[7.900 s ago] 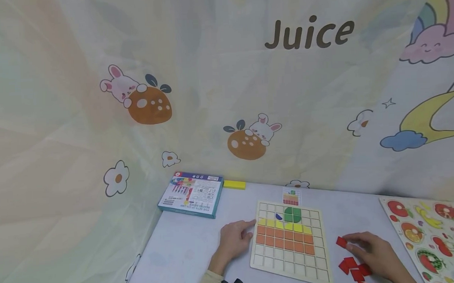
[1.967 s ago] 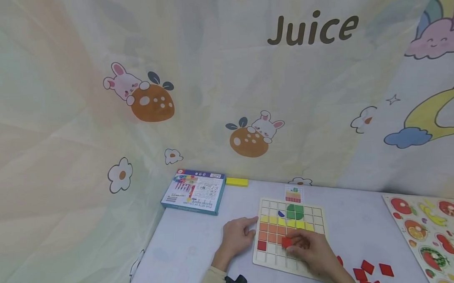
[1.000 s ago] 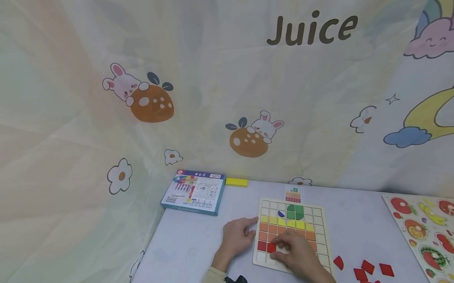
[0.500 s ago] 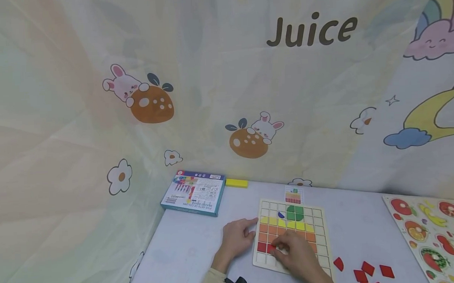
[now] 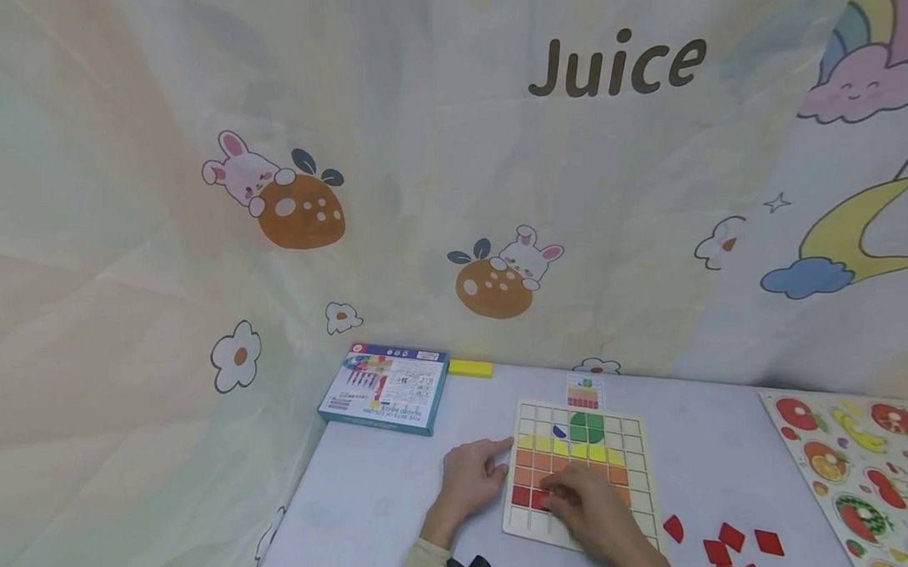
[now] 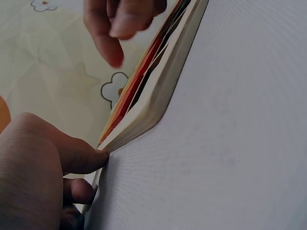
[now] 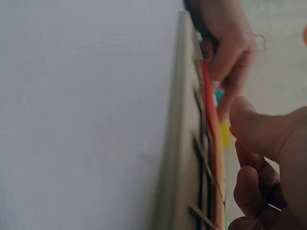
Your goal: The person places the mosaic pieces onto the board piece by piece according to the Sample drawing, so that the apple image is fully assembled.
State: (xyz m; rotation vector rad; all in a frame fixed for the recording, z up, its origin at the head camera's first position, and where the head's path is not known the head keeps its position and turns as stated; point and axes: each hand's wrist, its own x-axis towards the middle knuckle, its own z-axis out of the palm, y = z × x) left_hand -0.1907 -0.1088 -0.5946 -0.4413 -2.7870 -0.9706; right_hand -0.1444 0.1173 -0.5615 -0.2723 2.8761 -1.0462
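Observation:
A wooden grid board lies on the table, with yellow squares above orange squares, plus green quarter pieces and a blue piece. Below the orange ones, red square tiles sit in the first two cells of a row. My right hand is over the board, thumb and index tips beside the second red tile; in the right wrist view its fingers hold nothing. My left hand rests at the board's left edge, fingertip touching its side.
Loose red pieces lie right of the board. A small pattern card is behind it. A boxed set and a yellow block stand back left; a fruit picture board lies far right.
My right hand has gone from the loose red pieces to the board. Two red tiles now sit below the orange rows, the second settled into its cell. My left hand stays put.

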